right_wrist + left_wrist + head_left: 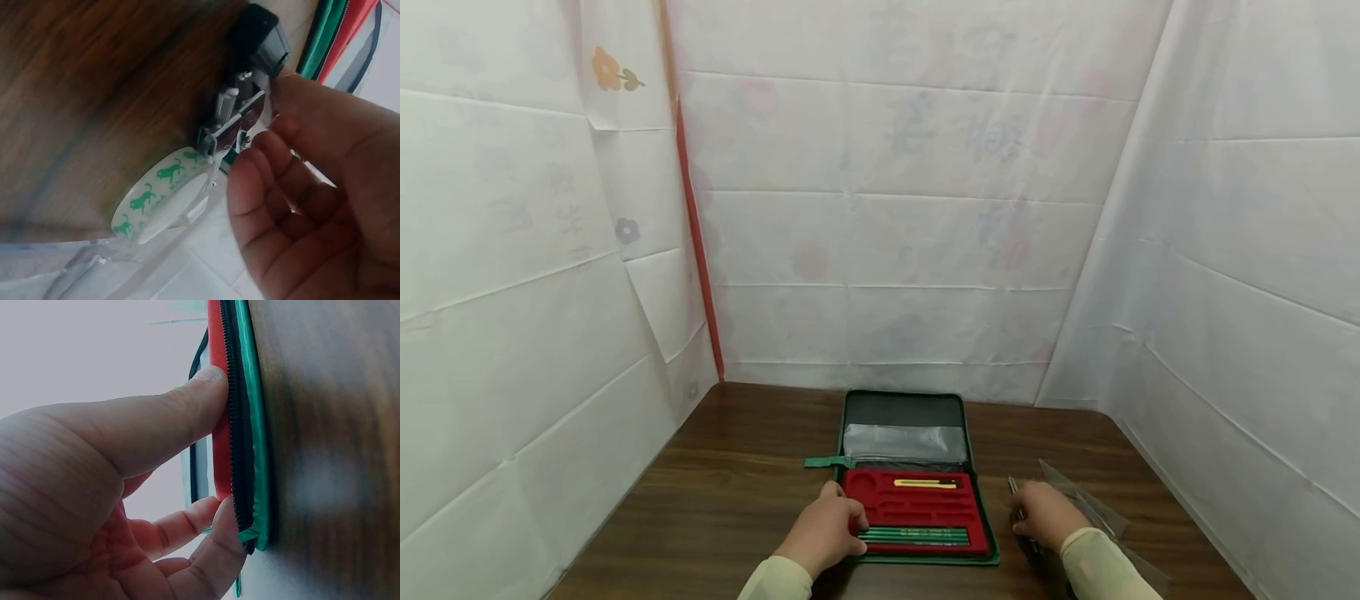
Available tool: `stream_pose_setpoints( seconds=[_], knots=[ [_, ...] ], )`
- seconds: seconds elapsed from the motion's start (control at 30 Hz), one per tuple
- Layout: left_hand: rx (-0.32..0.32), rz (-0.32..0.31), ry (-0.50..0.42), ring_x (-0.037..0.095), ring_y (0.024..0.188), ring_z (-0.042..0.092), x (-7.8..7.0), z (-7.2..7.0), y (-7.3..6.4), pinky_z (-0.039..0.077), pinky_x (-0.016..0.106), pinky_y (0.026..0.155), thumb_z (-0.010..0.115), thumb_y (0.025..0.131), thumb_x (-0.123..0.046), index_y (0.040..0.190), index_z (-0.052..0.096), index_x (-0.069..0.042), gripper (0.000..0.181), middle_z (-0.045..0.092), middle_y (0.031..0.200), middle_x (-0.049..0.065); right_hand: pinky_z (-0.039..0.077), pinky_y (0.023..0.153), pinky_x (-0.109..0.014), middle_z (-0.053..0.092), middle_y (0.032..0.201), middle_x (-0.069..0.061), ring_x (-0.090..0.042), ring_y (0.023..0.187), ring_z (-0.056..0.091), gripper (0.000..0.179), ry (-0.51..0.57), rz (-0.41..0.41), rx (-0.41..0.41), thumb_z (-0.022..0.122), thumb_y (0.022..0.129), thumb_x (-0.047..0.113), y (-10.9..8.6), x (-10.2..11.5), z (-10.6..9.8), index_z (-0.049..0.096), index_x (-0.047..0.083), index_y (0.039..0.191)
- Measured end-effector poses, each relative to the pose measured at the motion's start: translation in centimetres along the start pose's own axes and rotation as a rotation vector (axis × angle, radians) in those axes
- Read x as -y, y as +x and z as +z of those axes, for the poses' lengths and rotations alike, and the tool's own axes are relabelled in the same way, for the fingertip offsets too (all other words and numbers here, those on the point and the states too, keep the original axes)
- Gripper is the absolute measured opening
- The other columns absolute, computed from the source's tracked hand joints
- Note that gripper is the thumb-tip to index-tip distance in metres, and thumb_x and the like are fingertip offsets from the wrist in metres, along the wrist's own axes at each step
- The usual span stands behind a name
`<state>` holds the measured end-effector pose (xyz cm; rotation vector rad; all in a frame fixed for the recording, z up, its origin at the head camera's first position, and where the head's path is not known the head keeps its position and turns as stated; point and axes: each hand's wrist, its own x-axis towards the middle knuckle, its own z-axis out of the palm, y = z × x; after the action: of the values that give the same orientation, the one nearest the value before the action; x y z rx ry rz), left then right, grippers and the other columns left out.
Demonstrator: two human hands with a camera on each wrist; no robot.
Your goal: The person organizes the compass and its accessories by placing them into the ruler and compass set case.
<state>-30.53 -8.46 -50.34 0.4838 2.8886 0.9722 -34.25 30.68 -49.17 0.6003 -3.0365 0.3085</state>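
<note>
An unzipped green drawing case (904,409) lies open, its red tray (917,508) facing up. In the tray are green pencils (917,534) along the front and a yellow utility knife (925,483) near the back. My left hand (827,527) holds the case's left edge, thumb against the tray's side and fingertips at the zipper (232,425). Right of the case, my right hand (1048,512) pinches a slim metal drawing tool (234,115), like a compass, with a black end. Close by its fingers stands a tape roll (147,200) printed with green animals.
Clear plastic drawing triangles (1093,508) lie on the wooden table (737,475), beside and partly behind the right hand. A green strap (826,462) sticks out leftward from the case. White sheeting (880,233) encloses the table's back and sides.
</note>
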Motion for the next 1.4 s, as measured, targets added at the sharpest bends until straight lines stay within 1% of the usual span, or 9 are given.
stream_pose_setpoints(
  seconds=[0.1, 0.2, 0.43, 0.7, 0.8, 0.9, 1.03, 1.27, 1.4],
  knots=[
    [-0.001, 0.004, 0.001, 0.023, 0.078, 0.056, -0.1, 0.0, 0.0, 0.056, 0.046, 0.075, 0.092, 0.081, -0.013, 0.087, 0.075, -0.021, 0.020, 0.051, 0.111, 0.009, 0.047, 0.059, -0.029, 0.063, 0.072, 0.013, -0.002, 0.063, 0.053, 0.017, 0.016, -0.077, -0.034, 0.088, 0.085, 0.016, -0.2, 0.3, -0.1, 0.073, 0.021, 0.078],
    [-0.004, 0.006, 0.002, 0.023, 0.078, 0.056, -0.1, 0.0, 0.1, 0.056, 0.046, 0.075, 0.092, 0.081, -0.013, 0.087, 0.075, -0.020, 0.020, 0.051, 0.111, 0.010, 0.042, 0.053, -0.025, 0.058, 0.066, 0.015, 0.001, 0.058, 0.047, 0.018, 0.062, -0.112, -0.078, 0.085, 0.089, 0.016, 0.0, 1.2, -0.2, 0.070, 0.021, 0.079],
    [-0.017, 0.002, 0.011, 0.023, 0.078, 0.055, -0.1, 0.1, 0.0, 0.056, 0.046, 0.075, 0.093, 0.080, -0.013, 0.086, 0.075, -0.021, 0.021, 0.051, 0.110, 0.010, 0.043, 0.057, -0.027, 0.058, 0.067, 0.011, -0.003, 0.061, 0.047, 0.007, 0.114, -0.074, -0.121, 0.082, 0.092, 0.011, 2.3, 5.7, -0.2, 0.075, 0.013, 0.090],
    [-0.010, 0.004, 0.004, 0.024, 0.077, 0.055, 0.1, 0.1, -0.1, 0.056, 0.045, 0.075, 0.093, 0.080, -0.013, 0.088, 0.076, -0.020, 0.020, 0.050, 0.111, 0.009, 0.060, 0.072, -0.037, 0.079, 0.093, 0.003, -0.014, 0.082, 0.072, 0.010, 0.127, -0.093, -0.117, 0.081, 0.094, 0.016, 5.7, 10.8, 1.5, 0.081, 0.013, 0.104],
    [-0.009, 0.004, 0.007, 0.024, 0.077, 0.055, 0.2, 0.1, 0.0, 0.056, 0.046, 0.076, 0.093, 0.080, -0.014, 0.088, 0.076, -0.020, 0.019, 0.050, 0.111, 0.009, 0.062, 0.075, -0.037, 0.080, 0.097, 0.001, -0.015, 0.086, 0.074, 0.015, 0.145, -0.087, -0.115, 0.080, 0.095, 0.015, 6.8, 12.6, 2.1, 0.081, 0.011, 0.109],
    [-0.009, 0.008, 0.012, 0.024, 0.079, 0.056, 0.2, 0.1, 0.1, 0.057, 0.047, 0.077, 0.093, 0.080, -0.015, 0.087, 0.077, -0.021, 0.019, 0.050, 0.112, 0.009, 0.061, 0.075, -0.035, 0.079, 0.095, 0.001, -0.014, 0.084, 0.073, 0.013, 0.142, -0.090, -0.141, 0.080, 0.095, 0.015, 7.9, 14.1, 2.6, 0.081, 0.011, 0.107],
    [0.001, 0.015, 0.006, 0.024, 0.082, 0.057, 0.2, 0.1, 0.2, 0.057, 0.048, 0.079, 0.093, 0.080, -0.016, 0.088, 0.078, -0.021, 0.018, 0.051, 0.113, 0.009, 0.058, 0.072, -0.033, 0.076, 0.088, 0.004, -0.011, 0.078, 0.067, 0.002, 0.112, -0.082, -0.165, 0.079, 0.096, 0.014, 9.3, 15.1, 3.2, 0.080, 0.012, 0.096],
    [0.038, 0.000, -0.029, 0.024, 0.083, 0.060, 0.5, -0.1, 0.0, 0.058, 0.049, 0.079, 0.092, 0.082, -0.015, 0.090, 0.079, -0.021, 0.017, 0.051, 0.114, 0.010, 0.060, 0.078, -0.035, 0.076, 0.093, 0.004, -0.012, 0.085, 0.070, 0.007, 0.089, -0.062, -0.117, 0.078, 0.096, 0.011, 11.3, 15.7, 4.6, 0.082, 0.015, 0.100],
    [0.020, 0.030, -0.021, 0.023, 0.080, 0.059, 0.5, -0.2, 0.1, 0.057, 0.046, 0.078, 0.092, 0.081, -0.016, 0.089, 0.078, -0.021, 0.017, 0.051, 0.112, 0.009, 0.057, 0.069, -0.031, 0.073, 0.084, 0.005, -0.009, 0.075, 0.065, 0.005, 0.083, -0.061, -0.128, 0.080, 0.095, 0.011, 11.9, 15.8, 5.0, 0.081, 0.016, 0.094]
  ],
)
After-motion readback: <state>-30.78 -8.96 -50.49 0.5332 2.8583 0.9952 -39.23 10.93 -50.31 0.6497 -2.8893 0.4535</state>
